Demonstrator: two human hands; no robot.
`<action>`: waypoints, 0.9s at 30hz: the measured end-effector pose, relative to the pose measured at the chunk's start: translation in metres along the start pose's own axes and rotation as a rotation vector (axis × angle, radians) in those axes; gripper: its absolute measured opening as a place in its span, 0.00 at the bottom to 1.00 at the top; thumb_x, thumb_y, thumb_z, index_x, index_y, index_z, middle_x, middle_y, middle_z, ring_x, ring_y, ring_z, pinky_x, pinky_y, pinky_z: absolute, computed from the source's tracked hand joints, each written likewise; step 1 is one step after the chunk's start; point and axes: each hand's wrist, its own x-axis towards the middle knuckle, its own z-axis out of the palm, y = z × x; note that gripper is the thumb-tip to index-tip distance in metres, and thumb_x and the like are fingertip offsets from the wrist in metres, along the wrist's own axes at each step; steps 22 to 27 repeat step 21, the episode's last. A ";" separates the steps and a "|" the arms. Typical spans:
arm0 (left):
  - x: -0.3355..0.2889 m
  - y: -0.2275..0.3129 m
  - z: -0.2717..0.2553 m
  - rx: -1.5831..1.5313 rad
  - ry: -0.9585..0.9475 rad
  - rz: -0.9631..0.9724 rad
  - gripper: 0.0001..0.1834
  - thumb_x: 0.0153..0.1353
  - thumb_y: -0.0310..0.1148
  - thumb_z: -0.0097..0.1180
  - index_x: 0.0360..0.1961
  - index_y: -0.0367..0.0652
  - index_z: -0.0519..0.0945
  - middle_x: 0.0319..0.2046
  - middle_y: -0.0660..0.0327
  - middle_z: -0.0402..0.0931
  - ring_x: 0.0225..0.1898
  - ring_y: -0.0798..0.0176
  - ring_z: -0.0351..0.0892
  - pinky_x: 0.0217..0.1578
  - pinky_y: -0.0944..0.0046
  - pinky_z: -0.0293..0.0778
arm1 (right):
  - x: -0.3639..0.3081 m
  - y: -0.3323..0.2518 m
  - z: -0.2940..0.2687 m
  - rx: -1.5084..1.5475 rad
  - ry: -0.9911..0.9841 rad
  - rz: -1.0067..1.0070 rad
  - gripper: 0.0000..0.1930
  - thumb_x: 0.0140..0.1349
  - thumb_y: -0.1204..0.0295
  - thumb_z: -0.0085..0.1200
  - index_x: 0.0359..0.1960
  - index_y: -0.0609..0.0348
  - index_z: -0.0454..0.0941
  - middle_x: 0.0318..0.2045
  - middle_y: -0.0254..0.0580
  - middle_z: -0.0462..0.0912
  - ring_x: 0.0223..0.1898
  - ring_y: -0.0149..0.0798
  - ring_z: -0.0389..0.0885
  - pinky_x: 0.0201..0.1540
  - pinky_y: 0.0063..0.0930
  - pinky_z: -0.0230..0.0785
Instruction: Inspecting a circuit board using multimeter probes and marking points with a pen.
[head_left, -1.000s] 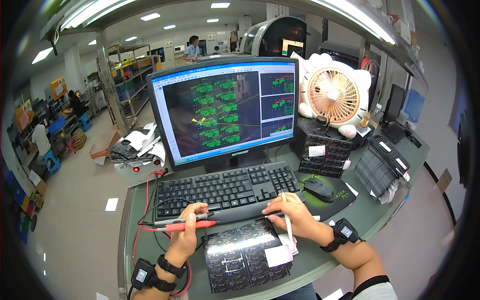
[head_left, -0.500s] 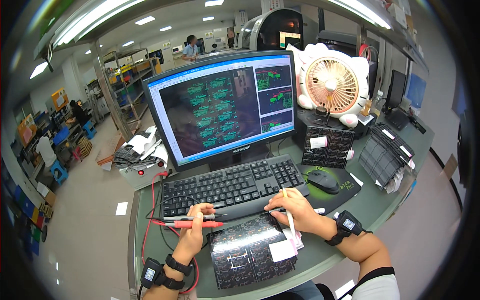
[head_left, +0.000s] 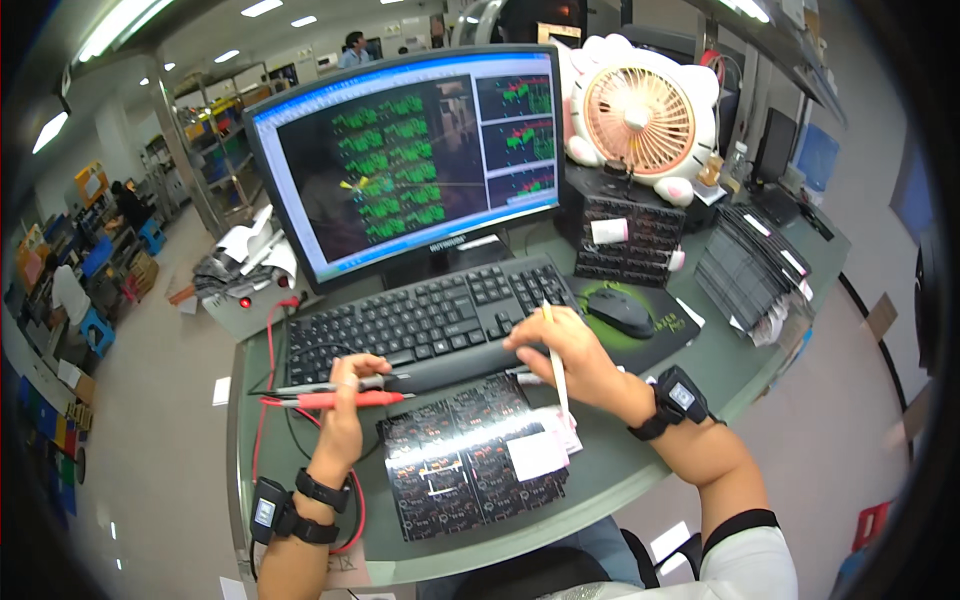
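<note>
My left hand [head_left: 343, 425] is closed round two test probes, a red probe [head_left: 360, 399] and a grey-black probe [head_left: 325, 388], whose tips point right toward the keyboard's front edge. Below and right of that hand lies a black circuit board panel [head_left: 430, 510] with rows of small parts and a white label [head_left: 538, 456] on it. Over the keyboard's front right corner, my right hand [head_left: 580, 355] keeps a thin pale stick [head_left: 556, 370], pen-like, tucked between its fingers. Its thumb and index finger hang above the front edge of the keyboard [head_left: 430, 320]; contact with the keys cannot be made out.
A monitor [head_left: 400, 165] with green board layouts stands behind the keyboard. To the right are a mouse [head_left: 620, 312] on its mat, an upright board panel [head_left: 625, 245], a stack of boards [head_left: 750, 265] and a white fan [head_left: 640, 110]. Probe leads [head_left: 262, 420] loop at the left.
The whole view has shifted, so the desk sits higher and further left. My right hand's fingertips have moved from beside the board's top edge toward the keyboard. A yellow mark shows on the screen.
</note>
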 end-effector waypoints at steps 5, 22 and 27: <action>0.004 0.016 0.001 -0.160 0.135 0.041 0.27 0.69 0.48 0.26 0.43 0.37 0.72 0.44 0.53 0.76 0.55 0.55 0.73 0.60 0.55 0.62 | -0.004 0.008 -0.007 -0.031 -0.030 0.012 0.08 0.57 0.71 0.60 0.37 0.55 0.78 0.32 0.37 0.81 0.34 0.45 0.78 0.40 0.37 0.67; -0.017 0.033 -0.024 -0.648 0.253 0.010 0.27 0.69 0.52 0.30 0.44 0.40 0.73 0.32 0.56 0.75 0.32 0.64 0.74 0.35 0.66 0.67 | -0.015 -0.126 -0.035 -0.453 -0.478 -0.170 0.15 0.62 0.68 0.54 0.50 0.52 0.72 0.50 0.46 0.79 0.50 0.43 0.80 0.47 0.29 0.75; -0.017 0.033 -0.024 -0.648 0.253 0.010 0.27 0.69 0.52 0.30 0.44 0.40 0.73 0.32 0.56 0.75 0.32 0.64 0.74 0.35 0.66 0.67 | -0.015 -0.126 -0.035 -0.453 -0.478 -0.170 0.15 0.62 0.68 0.54 0.50 0.52 0.72 0.50 0.46 0.79 0.50 0.43 0.80 0.47 0.29 0.75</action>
